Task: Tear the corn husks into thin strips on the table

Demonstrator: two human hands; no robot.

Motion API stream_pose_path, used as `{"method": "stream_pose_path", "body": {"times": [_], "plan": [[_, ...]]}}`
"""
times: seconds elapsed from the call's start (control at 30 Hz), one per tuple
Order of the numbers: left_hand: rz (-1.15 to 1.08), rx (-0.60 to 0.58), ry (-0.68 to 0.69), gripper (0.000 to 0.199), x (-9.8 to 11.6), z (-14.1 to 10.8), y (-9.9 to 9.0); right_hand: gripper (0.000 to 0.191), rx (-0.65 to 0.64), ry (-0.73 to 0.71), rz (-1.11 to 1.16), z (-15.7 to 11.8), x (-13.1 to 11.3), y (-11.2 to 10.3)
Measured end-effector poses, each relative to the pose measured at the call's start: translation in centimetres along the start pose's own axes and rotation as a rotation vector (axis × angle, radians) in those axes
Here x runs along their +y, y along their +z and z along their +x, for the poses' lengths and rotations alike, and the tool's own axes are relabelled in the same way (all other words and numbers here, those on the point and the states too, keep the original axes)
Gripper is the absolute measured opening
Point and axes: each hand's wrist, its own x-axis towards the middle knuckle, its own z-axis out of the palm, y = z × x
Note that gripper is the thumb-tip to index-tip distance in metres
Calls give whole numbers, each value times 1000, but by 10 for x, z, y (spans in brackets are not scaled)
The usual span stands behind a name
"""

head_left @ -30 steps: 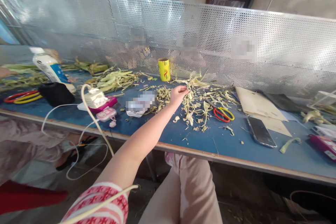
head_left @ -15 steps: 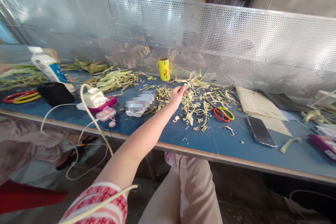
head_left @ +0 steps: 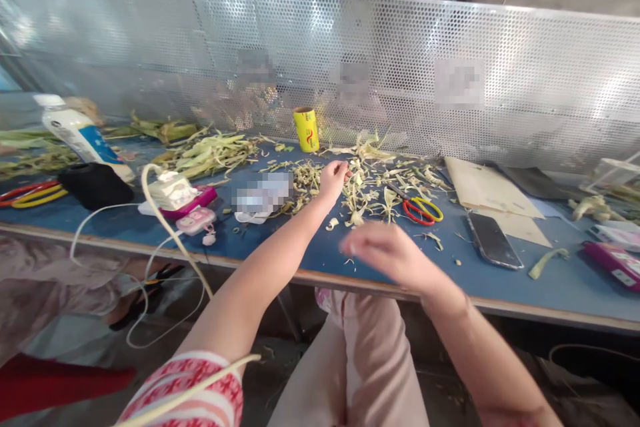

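My left hand [head_left: 334, 181] is over the heap of pale dried plant scraps [head_left: 357, 193] in the middle of the blue table, its fingers pinched together at the scraps; what they hold is too small to make out. Nearer the table's front edge, my right hand [head_left: 383, 250] hangs above the tabletop, smeared by motion, so its fingers are unclear. Beyond the two hands to the right lie scissors [head_left: 423, 210] with red and yellow handles. A yellow roll [head_left: 307, 129] stands upright behind the scraps.
On the left are a white bottle [head_left: 83, 133], a black object [head_left: 95, 185], a pink power strip [head_left: 187, 203] with cables, and green stalks [head_left: 215, 153]. A phone [head_left: 494, 240] and cardboard [head_left: 485, 190] lie right. A perforated metal screen [head_left: 400, 67] runs behind.
My right hand and forearm have come into view from the lower right. My left hand has shifted slightly to the left, still low over the scraps. The view has turned slightly.
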Motion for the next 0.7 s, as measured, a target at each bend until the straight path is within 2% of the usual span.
{"method": "stream_pose_path", "body": {"times": [0.07,0.13,0.17,0.23,0.33,0.47,0.6,0.7], "plan": [[33,-4,42,19,1,-2,1,9,240,209,-192,36,27,-12],[77,-23,86,18,4,-4,1,12,377,373,-239,71,59,-23],[104,-37,116,18,5,-5,1,15,406,406,-169,84,73,-26],[160,-77,183,19,8,-9,2,24,483,392,113,100,93,-26],[218,-181,241,18,10,-16,3,35,575,313,414,101,105,-20],[178,-242,224,14,13,-22,9,36,683,330,487,90,106,-20],[72,-190,114,16,14,-19,9,32,641,320,605,84,105,-30],[114,-27,62,19,11,-9,3,31,576,312,631,81,102,-37]]}}
